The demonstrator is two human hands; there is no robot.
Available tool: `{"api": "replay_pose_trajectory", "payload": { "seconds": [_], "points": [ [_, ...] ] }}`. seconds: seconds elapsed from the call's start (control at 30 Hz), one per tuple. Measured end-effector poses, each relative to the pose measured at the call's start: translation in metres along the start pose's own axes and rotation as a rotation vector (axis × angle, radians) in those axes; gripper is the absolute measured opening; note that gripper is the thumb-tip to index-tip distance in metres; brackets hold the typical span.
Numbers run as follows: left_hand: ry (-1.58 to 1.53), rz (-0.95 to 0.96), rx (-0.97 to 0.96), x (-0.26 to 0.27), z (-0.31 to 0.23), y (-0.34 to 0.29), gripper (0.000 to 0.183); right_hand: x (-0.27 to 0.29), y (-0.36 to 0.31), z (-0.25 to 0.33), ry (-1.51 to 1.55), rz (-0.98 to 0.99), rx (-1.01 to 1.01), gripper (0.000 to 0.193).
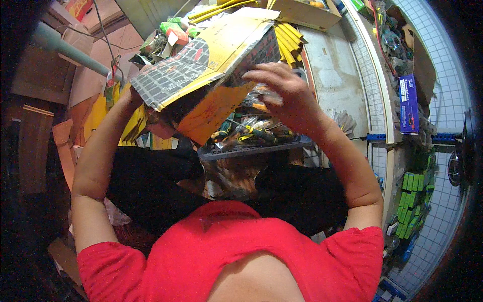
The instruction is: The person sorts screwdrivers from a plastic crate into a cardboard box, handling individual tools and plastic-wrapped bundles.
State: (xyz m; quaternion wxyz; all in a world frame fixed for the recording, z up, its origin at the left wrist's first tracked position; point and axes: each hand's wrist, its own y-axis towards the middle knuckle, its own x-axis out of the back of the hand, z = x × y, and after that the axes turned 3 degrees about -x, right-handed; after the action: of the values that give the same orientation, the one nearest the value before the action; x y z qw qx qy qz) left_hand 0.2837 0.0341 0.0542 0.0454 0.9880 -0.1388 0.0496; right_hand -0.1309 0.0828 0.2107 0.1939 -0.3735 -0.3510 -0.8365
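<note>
A yellow and dark grey cardboard box (214,50) with an open flap is tilted in front of me. My left hand (135,93) grips it at its left side, and most of those fingers are hidden behind the cardboard. My right hand (286,89) is raised just right of the box, fingers apart, with nothing held in them. Beneath that hand stands a dark plastic basket (256,150). Several screwdrivers (256,135) with green, black and yellow handles lie in it, some in clear wrapping.
Folded yellow cartons (288,43) are stacked behind the box, and more yellow cartons (133,121) stand left. A heap of small colourful packages (173,35) lies at the back left. On the right, shelving holds a blue box (408,104) and green packets (412,194).
</note>
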Motion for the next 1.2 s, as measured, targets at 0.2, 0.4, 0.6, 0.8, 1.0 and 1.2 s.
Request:
{"api": "replay_pose_trajectory", "payload": {
  "seconds": [0.2, 0.4, 0.6, 0.8, 1.0, 1.2],
  "points": [
    [0.011, -0.047, -0.102, -0.006, -0.039, 0.029, 0.032, -0.004, 0.026, 0.005, -0.057, 0.003, 0.006, 0.048],
    [-0.017, -0.164, -0.247, -0.012, -0.087, 0.044, 0.032, 0.007, 0.037, -0.004, 0.087, -0.142, -0.056, 0.042],
    [0.025, -0.284, -0.265, 0.006, -0.116, 0.022, 0.032, 0.006, 0.025, -0.024, 0.269, -0.063, -0.447, 0.027],
    [0.037, -0.283, -0.217, -0.006, -0.101, 0.03, 0.032, -0.022, -0.018, -0.082, 0.059, 0.283, -0.599, 0.026],
    [0.087, -0.237, -0.131, -0.011, -0.082, 0.023, 0.032, -0.08, -0.03, -0.135, -0.262, 0.343, -0.617, 0.028],
    [0.068, -0.129, -0.065, -0.031, -0.058, 0.022, 0.033, -0.164, -0.047, -0.16, -0.358, 0.341, -0.772, 0.041]
  ]
}}
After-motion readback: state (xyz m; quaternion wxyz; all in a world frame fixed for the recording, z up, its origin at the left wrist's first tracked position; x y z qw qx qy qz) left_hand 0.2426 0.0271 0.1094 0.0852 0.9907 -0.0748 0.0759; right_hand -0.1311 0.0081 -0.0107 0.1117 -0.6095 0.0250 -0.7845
